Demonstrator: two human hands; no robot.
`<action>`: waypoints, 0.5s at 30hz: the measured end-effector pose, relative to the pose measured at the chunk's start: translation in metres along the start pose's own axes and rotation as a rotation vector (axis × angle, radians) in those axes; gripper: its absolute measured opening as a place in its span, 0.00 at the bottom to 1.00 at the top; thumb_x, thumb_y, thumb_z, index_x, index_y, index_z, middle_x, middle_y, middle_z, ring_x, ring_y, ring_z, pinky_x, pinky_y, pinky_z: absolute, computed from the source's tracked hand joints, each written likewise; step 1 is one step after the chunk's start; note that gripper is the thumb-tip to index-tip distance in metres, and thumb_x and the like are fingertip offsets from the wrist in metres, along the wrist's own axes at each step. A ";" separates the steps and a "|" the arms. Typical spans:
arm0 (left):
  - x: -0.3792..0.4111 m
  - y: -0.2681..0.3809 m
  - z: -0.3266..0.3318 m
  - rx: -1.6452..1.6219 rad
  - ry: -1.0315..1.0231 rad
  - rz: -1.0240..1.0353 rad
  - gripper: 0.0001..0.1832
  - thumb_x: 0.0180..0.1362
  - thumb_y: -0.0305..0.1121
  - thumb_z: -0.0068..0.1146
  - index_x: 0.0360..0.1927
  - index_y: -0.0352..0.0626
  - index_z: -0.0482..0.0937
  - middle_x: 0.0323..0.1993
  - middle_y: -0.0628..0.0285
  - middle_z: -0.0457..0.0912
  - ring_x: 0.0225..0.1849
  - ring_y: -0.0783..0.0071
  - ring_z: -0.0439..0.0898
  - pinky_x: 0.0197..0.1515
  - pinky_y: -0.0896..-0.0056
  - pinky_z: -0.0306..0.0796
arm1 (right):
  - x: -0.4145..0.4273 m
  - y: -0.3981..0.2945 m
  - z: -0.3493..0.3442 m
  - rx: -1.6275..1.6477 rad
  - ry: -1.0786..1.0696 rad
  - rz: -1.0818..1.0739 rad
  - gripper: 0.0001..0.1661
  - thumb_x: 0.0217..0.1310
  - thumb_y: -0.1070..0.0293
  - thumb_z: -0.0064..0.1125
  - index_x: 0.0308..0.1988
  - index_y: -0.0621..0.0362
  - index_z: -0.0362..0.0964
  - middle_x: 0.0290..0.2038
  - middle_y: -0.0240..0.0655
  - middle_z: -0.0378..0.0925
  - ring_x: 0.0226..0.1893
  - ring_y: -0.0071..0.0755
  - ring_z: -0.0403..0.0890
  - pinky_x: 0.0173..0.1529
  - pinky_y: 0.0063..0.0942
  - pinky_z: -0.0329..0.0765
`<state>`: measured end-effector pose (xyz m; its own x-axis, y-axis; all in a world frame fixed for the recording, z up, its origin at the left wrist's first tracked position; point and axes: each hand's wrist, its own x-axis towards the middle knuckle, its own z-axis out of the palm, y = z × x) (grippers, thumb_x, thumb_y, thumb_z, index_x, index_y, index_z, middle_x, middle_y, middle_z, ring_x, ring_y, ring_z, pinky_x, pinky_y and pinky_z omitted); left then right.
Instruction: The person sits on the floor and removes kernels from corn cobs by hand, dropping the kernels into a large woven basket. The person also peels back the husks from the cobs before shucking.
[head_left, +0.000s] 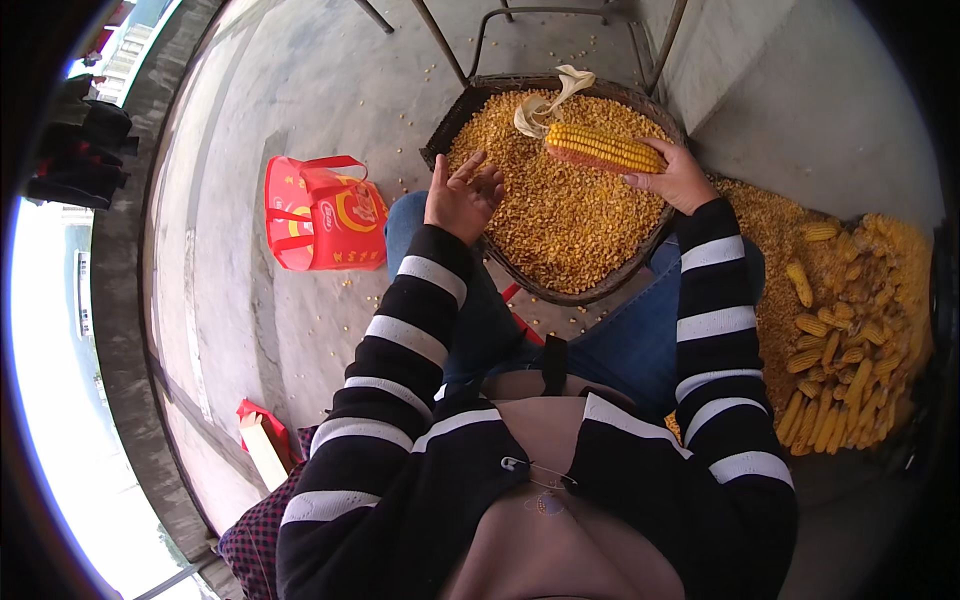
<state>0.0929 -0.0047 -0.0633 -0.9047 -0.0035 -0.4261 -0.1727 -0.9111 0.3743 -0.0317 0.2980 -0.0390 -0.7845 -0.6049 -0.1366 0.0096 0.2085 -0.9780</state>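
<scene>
My right hand (677, 178) grips one end of a yellow ear of corn (600, 147), thumb below and fingers above. Dry pale husks (536, 112) trail from the cob's other end. Its lower side looks reddish, as if bare of kernels there. Beneath it, a woven basket (570, 296) is heaped with loose corn kernels (555, 225). My left hand (463, 196) hovers at the basket's left side, palm turned up, fingers spread and partly curled, holding nothing. The basket sits before my knees.
A red shopping bag (326, 214) stands on the concrete floor to the left. Many corn cobs (844, 352) and loose kernels lie piled at the right beside a wall (757, 97). A metal-legged frame (480, 45) rises behind the basket. Stray kernels dot the floor.
</scene>
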 end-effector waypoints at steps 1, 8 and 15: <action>-0.001 -0.001 0.000 -0.012 0.005 0.003 0.26 0.63 0.50 0.40 0.50 0.35 0.68 0.42 0.53 0.73 0.45 0.60 0.73 0.50 0.64 0.69 | -0.003 -0.005 0.001 -0.015 0.004 -0.013 0.41 0.41 0.65 0.72 0.53 0.70 0.62 0.42 0.39 0.76 0.42 0.25 0.76 0.47 0.22 0.73; 0.006 -0.006 -0.007 0.402 0.122 0.003 0.23 0.57 0.16 0.41 0.58 0.29 0.59 0.50 0.53 0.71 0.52 0.65 0.73 0.53 0.73 0.70 | -0.015 -0.007 -0.007 -0.060 0.104 -0.042 0.39 0.45 0.64 0.70 0.54 0.69 0.62 0.41 0.37 0.76 0.41 0.23 0.75 0.47 0.22 0.72; 0.041 0.032 0.048 0.490 0.142 0.152 0.19 0.57 0.15 0.37 0.54 0.28 0.62 0.49 0.49 0.71 0.53 0.57 0.72 0.57 0.66 0.68 | -0.013 -0.016 -0.013 0.003 0.094 0.018 0.36 0.44 0.71 0.70 0.52 0.70 0.62 0.41 0.35 0.75 0.41 0.21 0.75 0.48 0.21 0.72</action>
<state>0.0313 -0.0144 -0.0297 -0.8776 -0.2072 -0.4322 -0.2368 -0.5966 0.7668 -0.0302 0.3124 -0.0194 -0.8392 -0.5260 -0.1384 0.0257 0.2159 -0.9761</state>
